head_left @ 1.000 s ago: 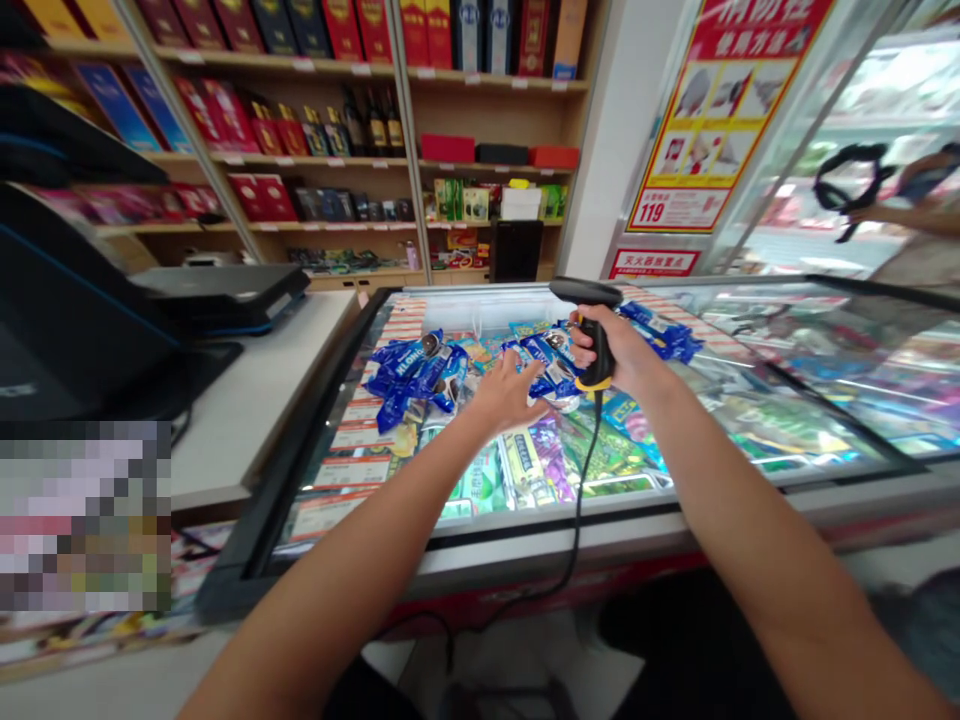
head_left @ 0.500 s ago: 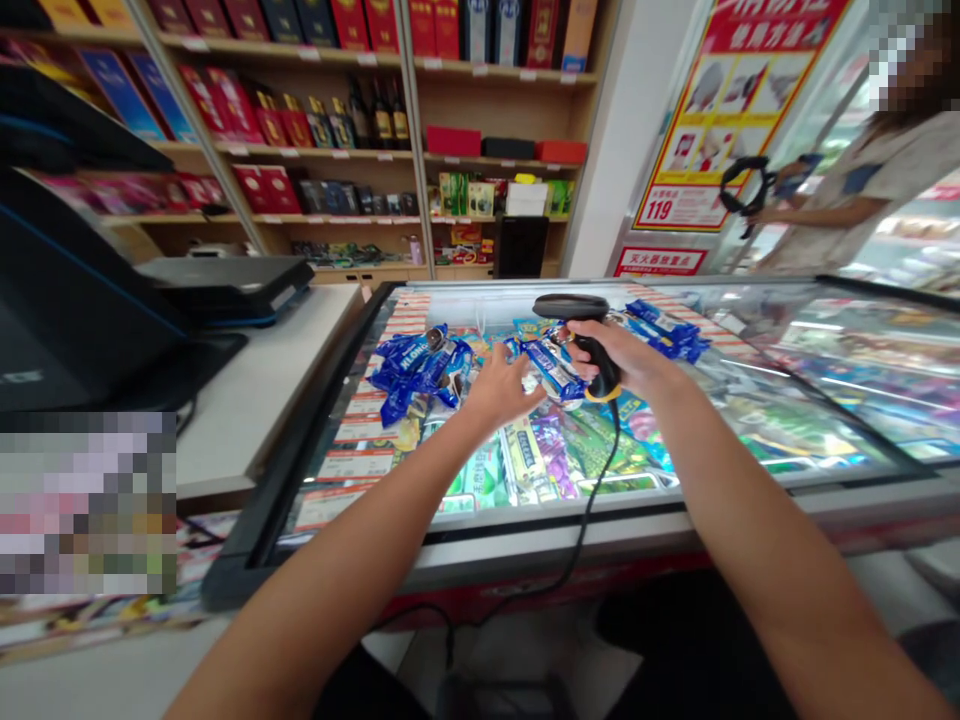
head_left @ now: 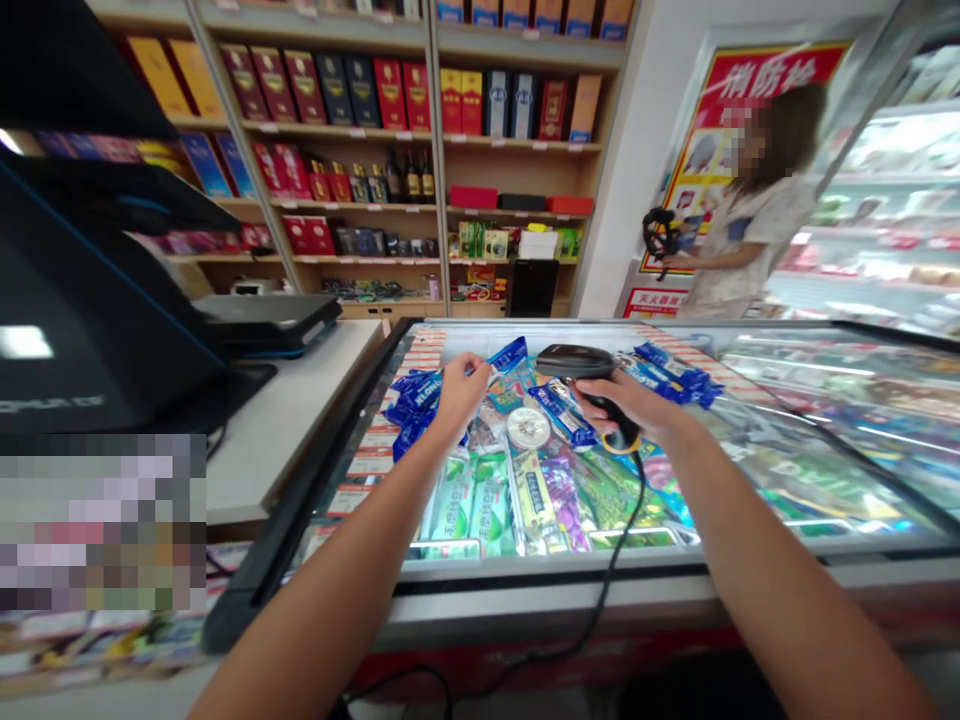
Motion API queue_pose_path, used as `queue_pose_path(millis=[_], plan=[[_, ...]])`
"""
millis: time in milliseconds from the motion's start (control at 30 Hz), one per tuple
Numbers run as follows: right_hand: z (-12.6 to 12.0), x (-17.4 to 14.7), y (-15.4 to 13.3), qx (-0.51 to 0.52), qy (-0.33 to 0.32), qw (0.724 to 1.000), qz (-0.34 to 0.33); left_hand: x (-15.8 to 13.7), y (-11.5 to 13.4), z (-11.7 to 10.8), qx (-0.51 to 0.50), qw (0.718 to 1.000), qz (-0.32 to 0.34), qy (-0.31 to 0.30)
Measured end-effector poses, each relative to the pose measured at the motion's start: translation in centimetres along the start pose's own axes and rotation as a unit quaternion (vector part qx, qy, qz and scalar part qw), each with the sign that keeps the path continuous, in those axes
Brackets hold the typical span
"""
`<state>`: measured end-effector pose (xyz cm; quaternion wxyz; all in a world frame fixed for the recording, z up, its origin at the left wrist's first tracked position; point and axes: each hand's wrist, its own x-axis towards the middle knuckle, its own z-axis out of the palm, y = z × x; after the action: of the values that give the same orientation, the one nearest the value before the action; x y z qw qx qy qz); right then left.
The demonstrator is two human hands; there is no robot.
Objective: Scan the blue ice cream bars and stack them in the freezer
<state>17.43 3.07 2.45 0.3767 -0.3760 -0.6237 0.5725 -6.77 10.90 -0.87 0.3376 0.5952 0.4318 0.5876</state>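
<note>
My right hand [head_left: 634, 398] is wrapped round the handle of a black barcode scanner [head_left: 576, 362], held over the glass top of a chest freezer [head_left: 660, 570]. To its left, my left hand [head_left: 463, 388] pinches a blue wrapped ice cream [head_left: 511, 352], whose end sticks out past the fingers. Beneath the scanner lies another blue packet [head_left: 561, 412]. A pile of blue packets [head_left: 411, 415] rests beside my left hand, partly covered by it. More blue packets [head_left: 667, 376] are on the glass to the right of the scanner.
A black cord [head_left: 615, 570] hangs from the scanner over the freezer's front edge. At left, a counter [head_left: 300, 420] carries a scale [head_left: 270, 318] and a dark checkout machine [head_left: 97, 330]. Stocked shelves [head_left: 517, 145] stand behind. Another person [head_left: 750, 240] stands at the far right.
My left hand has moved left and closed on a blue ice cream packet. The scanner stays in my right hand. The view has tilted up, and the other person appears further left.
</note>
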Motion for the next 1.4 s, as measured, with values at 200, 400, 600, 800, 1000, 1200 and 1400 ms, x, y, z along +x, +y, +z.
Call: queue_pose_path(millis=[200,400,600,800,1000,1200,1400], plan=[[0.3,-0.1,0.4,-0.031,-0.057,0.998,-0.024,-0.1,-0.3,0.4,-0.011,1.0,0.007,-0.027],[0.5,0.0,0.5,-0.08,-0.071,0.994,-0.024,0.1,-1.8,0.3,0.008,0.995,0.054,-0.08],[0.3,0.0,0.5,-0.107,-0.056,0.992,-0.019,0.4,-2.4,0.3,0.022,0.991,0.081,-0.105],[0.2,0.3,0.4,-0.139,-0.033,0.989,-0.032,0.1,-1.0,-0.6,0.192,0.968,0.15,-0.063],[-0.5,1.6,1.3,-0.205,0.159,0.965,0.033,-1.3,1.1,-2.3,0.557,0.814,0.159,-0.04],[-1.0,2.3,2.4,-0.322,0.209,0.917,0.107,-2.1,2.4,-2.6,0.644,0.759,0.093,-0.005],[-1.3,2.0,2.6,-0.363,0.151,0.918,0.058,-2.2,1.8,-2.2,0.605,0.779,0.166,-0.014]])
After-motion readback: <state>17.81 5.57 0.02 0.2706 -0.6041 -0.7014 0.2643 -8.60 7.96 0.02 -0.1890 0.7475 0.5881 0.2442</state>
